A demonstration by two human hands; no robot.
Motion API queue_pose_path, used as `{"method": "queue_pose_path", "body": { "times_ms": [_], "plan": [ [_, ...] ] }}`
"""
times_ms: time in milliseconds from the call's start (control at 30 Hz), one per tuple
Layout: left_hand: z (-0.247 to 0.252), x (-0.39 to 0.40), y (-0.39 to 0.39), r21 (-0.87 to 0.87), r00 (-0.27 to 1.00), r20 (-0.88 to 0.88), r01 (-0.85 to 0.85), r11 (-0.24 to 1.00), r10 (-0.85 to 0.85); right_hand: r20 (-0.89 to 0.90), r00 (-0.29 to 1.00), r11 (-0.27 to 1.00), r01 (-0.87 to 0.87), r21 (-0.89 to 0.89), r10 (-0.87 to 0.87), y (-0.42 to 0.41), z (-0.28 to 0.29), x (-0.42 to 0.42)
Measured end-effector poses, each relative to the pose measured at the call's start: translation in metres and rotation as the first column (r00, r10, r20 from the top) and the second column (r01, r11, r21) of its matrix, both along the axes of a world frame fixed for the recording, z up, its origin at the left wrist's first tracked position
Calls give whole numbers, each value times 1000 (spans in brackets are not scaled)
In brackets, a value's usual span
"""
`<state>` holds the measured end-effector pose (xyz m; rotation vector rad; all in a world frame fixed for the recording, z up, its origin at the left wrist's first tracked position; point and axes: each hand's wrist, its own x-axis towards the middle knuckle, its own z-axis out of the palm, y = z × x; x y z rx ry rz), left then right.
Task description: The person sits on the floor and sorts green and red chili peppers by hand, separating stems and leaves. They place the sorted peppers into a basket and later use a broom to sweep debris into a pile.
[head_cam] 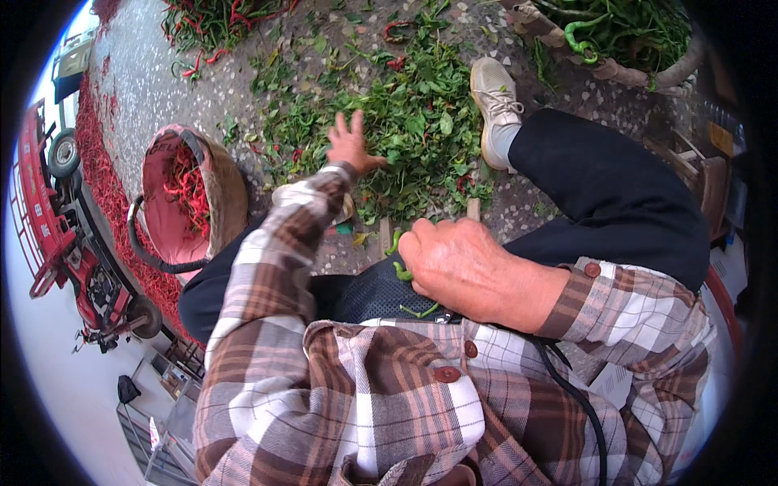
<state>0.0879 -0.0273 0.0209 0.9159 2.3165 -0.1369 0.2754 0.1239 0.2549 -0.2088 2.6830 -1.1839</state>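
My left hand is stretched out with its fingers spread over a litter of green leaves. Nothing is held in it; whether it touches the leaves I cannot tell. Close to my lap, my right hand is curled into a fist around green chili peppers, whose curved ends stick out on its left side. The rest of them is hidden by the fingers. A thin green stem lies on the dark mesh cloth below the fist. A few red chili peppers show among the leaves.
A basket with red chilies leans open at left. Beyond it spreads a long bed of red chilies beside a red cargo tricycle. Chili plants fill a basket at upper right; another pile lies at top.
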Motion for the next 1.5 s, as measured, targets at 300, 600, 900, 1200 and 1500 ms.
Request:
{"method": "queue_pose_path", "body": {
  "times_ms": [300,600,900,1200,1500],
  "plan": [
    [-50,30,23,120,410,830,-793,598,378,177,971,940,204,-272,-159,-3,1,9],
    [56,-58,16,-407,-169,852,-808,425,496,277,961,967,69,-247,2,3,8,4],
    [43,-66,50,-280,873,342,449,848,-349,185,982,985,70,-155,-41,5,12,11],
    [-23,59,254,443,570,-115,762,472,-813,45,987,985,150,88,-155,4,6,18],
    [-177,95,322,753,747,518,-168,636,-416,298,954,999,-25,-31,33,14,-3,21]
  ]
}}
